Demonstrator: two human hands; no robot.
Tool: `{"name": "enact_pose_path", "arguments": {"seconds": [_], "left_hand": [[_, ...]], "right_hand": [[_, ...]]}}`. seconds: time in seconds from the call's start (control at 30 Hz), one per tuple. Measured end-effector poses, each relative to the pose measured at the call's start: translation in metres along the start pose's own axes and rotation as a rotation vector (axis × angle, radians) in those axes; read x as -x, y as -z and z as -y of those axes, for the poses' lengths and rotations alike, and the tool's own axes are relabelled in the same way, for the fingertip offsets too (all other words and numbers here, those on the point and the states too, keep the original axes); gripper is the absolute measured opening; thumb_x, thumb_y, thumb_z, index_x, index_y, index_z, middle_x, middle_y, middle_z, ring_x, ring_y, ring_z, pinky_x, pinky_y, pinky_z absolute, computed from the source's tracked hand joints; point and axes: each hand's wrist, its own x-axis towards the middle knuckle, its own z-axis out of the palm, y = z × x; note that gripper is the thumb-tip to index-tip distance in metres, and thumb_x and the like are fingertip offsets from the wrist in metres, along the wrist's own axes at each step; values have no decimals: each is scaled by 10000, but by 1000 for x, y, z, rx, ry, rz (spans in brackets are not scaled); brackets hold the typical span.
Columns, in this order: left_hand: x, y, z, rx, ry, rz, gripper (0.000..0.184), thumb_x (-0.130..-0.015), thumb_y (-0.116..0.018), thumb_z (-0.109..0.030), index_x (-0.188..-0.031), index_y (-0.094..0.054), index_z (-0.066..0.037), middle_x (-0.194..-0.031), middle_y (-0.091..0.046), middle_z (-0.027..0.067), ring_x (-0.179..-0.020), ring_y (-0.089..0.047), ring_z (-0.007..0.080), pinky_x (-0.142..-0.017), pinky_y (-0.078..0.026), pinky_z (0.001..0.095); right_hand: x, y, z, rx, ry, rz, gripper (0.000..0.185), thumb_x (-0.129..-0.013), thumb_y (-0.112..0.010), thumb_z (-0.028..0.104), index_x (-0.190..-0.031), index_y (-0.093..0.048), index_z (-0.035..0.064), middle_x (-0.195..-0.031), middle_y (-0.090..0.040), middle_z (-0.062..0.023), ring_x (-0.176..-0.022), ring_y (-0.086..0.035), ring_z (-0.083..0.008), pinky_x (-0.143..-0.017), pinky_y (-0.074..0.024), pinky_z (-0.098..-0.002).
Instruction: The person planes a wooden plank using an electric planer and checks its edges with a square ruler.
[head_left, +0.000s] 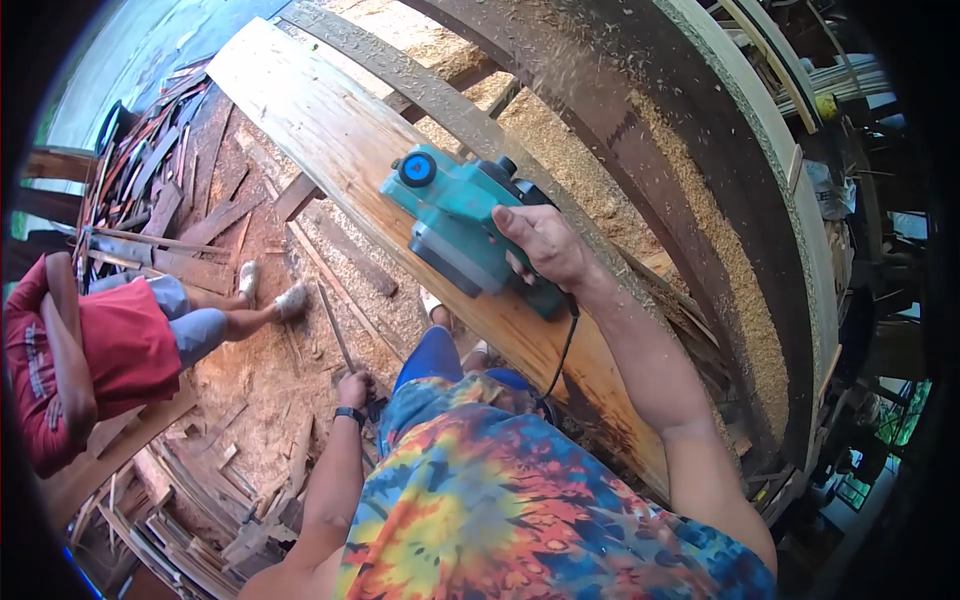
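The electric planer (460, 220) is sitting partway along the pale board (320, 120), looking blurred, so I judge that a smoothing pass is under way. Its nose is pointing toward the board's far end, and its long axis is running roughly lengthwise with the wood. The right hand (545, 245) is closing around the rear handle, thumb showing on top. The left hand (355, 388) is hanging low by the thigh, fingers curling; 1 thin stick (335, 325) is meeting it, but I cannot tell whether it is being gripped. The cord (568, 355) is trailing back toward the body. Any further stroke, I reckon, is calling for a flat sole, even pressure and that cord lying clear. Nearby, 1 other person (125, 335) is standing with folded arms, and shavings (740, 280) are covering parts of the neighbouring timber.
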Motion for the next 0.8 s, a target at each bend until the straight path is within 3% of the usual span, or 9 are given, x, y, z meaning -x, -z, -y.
{"name": "enact_pose_path", "arguments": {"seconds": [0.07,0.2,0.3,0.33,0.37,0.4,0.53,0.77,0.8], "left_hand": [[-17,16,-9,93,5,11,43,-885,-537,-137,-895,-538,-96,-604,-501,20,-436,-474,141,-381,-375,292],[1,18,-64,139,-92,-78,374,-949,-557,-445,-962,-546,-71,-609,-488,2,-444,-464,124,-386,-343,253],[18,21,-110,248,-194,-154,719,-910,-397,-718,-1049,-515,-22,-626,-496,23,-449,-450,132,-395,-337,261],[22,23,-125,323,-229,-118,751,-917,-340,-734,-1063,-512,-18,-633,-492,30,-461,-437,140,-399,-320,263],[38,16,-143,413,-245,-127,730,-932,-322,-721,-1079,-518,-33,-635,-488,28,-474,-427,149,-414,-335,269],[49,12,-159,487,-269,-109,671,-960,-317,-680,-1097,-517,-54,-645,-494,26,-486,-433,152,-441,-369,275],[65,2,-200,487,-438,12,530,-998,-386,-576,-1099,-523,-74,-714,-513,21,-553,-465,142,-497,-405,270],[77,-44,-221,-13,-765,99,235,-1008,-546,-315,-1007,-540,-81,-777,-547,19,-684,-536,106,-597,-452,245],[95,-58,-222,-129,-756,147,199,-998,-574,-267,-1012,-539,-71,-778,-551,13,-704,-552,112,-621,-464,247]], "right_hand": [[-40,-12,22,19,-5,-14,632,-935,-506,624,-843,-605,7,-562,-513,-10,-438,-472,-73,-399,-378,-225],[-127,-39,61,49,42,-61,619,-920,-516,641,-756,-588,49,-543,-529,-18,-417,-496,-83,-370,-386,-238],[-159,-50,87,116,181,-74,560,-872,-630,607,-783,-631,55,-557,-558,-24,-427,-523,-88,-390,-428,-257],[-161,-50,88,160,208,-81,552,-821,-706,581,-881,-680,33,-667,-649,-90,-554,-621,-134,-507,-507,-295],[-178,-51,66,269,495,-195,568,-768,-765,534,-997,-698,18,-830,-705,-169,-755,-683,-197,-702,-546,-336],[-165,-48,73,305,428,-175,631,-709,-805,476,-1087,-680,-14,-989,-700,-236,-956,-683,-271,-864,-519,-362],[-107,-38,50,298,436,-329,694,-661,-810,439,-1124,-652,-54,-1046,-676,-276,-1009,-676,-349,-899,-518,-370],[79,3,-28,49,304,-658,510,-732,-806,271,-1111,-656,-36,-970,-723,-156,-882,-693,-222,-842,-540,-336],[111,10,-42,-38,251,-688,465,-759,-792,230,-1118,-650,-28,-912,-698,-113,-777,-656,-176,-727,-523,-303]]}}
